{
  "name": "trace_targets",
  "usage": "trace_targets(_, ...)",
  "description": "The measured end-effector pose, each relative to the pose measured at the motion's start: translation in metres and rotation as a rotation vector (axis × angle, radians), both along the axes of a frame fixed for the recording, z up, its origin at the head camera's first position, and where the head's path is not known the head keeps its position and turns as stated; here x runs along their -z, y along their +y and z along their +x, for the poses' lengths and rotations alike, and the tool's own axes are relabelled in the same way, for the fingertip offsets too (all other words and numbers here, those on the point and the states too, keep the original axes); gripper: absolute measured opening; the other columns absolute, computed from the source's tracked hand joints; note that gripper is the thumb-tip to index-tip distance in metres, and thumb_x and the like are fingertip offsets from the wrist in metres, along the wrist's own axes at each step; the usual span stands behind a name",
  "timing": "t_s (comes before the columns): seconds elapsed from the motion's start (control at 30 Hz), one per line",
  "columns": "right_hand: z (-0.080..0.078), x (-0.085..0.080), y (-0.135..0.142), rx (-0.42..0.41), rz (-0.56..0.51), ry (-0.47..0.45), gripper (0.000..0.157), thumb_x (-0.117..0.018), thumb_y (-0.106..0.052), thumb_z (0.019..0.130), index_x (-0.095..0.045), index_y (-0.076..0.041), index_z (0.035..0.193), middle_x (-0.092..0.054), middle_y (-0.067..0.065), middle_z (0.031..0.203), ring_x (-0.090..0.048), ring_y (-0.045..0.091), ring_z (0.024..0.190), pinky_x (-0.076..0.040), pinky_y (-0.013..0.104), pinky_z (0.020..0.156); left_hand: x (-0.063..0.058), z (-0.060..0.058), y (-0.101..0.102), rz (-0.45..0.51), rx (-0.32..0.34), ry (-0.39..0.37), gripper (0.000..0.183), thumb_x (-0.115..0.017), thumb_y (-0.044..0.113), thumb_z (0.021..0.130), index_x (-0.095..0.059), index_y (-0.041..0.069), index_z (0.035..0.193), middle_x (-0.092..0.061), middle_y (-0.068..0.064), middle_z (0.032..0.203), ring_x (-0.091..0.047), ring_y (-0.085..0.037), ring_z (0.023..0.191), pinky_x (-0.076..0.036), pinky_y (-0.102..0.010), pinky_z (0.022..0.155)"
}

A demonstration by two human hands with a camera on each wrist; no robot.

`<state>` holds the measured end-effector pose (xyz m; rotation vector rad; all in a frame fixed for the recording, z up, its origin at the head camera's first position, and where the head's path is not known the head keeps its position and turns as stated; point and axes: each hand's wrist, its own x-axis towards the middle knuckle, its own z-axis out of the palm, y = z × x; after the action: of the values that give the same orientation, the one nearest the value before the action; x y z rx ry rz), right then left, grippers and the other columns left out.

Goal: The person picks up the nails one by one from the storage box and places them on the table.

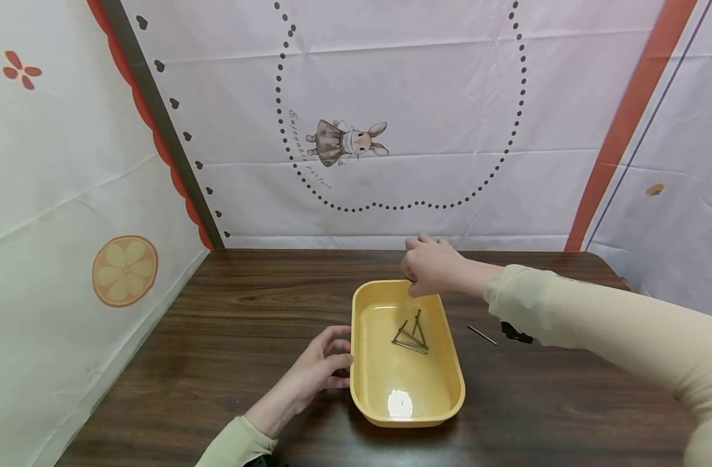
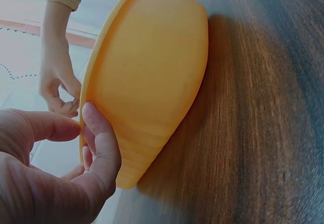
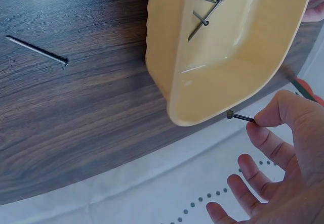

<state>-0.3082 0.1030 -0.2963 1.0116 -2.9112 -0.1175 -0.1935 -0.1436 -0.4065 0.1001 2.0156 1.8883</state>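
Note:
My right hand (image 1: 432, 264) is above the far end of a yellow plastic tray (image 1: 403, 423). Its thumb and forefinger pinch a dark metal nail (image 3: 242, 117) near the tray's rim in the right wrist view, the other fingers spread apart. On the tray's left side, my left hand (image 1: 321, 363) holds the rim, thumb and forefinger against the edge in the left wrist view. Several nails (image 1: 411, 345) lie crossed in a small heap inside the tray. To the tray's right, one loose nail (image 1: 482, 335) rests on the table.
The dark wood-grain table (image 1: 262, 298) carries the tray. Printed white cloth (image 1: 449, 130) hangs behind and on both sides, close to the table's edges. A dark band (image 1: 515, 333) shows at my right wrist.

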Motion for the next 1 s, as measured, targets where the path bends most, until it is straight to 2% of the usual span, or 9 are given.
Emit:
trace_targets(0.53,-0.004,-0.01,0.019,0.061,-0.022,-0.005,0.031,-0.076,-0.024,0.071,-0.048,-0.021,0.058,-0.047,0.002,0.09,-0.041,0.024,0.089,-0.032,0.04,0.069,0.0,0.001,0.0,0.002,0.002,0.01,0.054,-0.055,0.006,0.096,-0.036,0.003,0.146,-0.05,-0.018,0.121,-0.062,-0.017,0.092,-0.059,-0.029,0.071)
trace_targets(1.0,-0.008,-0.005,0.037,0.11,-0.033,-0.013,0.029,-0.078,-0.024,0.071,-0.051,-0.02,0.06,-0.047,0.003,0.09,-0.04,0.024,0.091,-0.035,0.043,0.071,-0.002,0.001,0.001,0.01,-0.003,-0.004,0.054,-0.056,0.006,0.095,-0.036,0.003,0.146,-0.05,-0.017,0.12,-0.062,-0.017,0.091,-0.059,-0.029,0.07)
